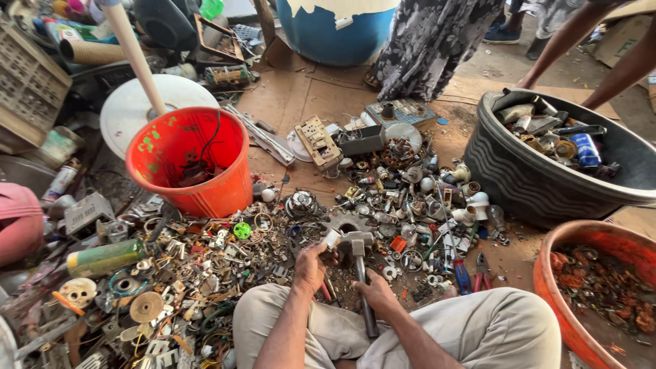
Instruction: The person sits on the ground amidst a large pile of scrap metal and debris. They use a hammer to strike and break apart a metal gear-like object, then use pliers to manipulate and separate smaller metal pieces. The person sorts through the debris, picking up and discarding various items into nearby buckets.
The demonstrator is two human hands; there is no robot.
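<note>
bare forearms, light khaki trousers (creased, dusty).

A scrap pile spreads across the floor through the middle and lower left of the frame. A bucket stands behind it at centre left. A tub sits at the right, a bowl below it at lower right. A barrel stands at top centre. A hammer lies at bottom centre.

My hammer is dull grey metal. The bucket is glossy orange plastic, the tub ribbed matt black, the floor rough brown board.
</note>
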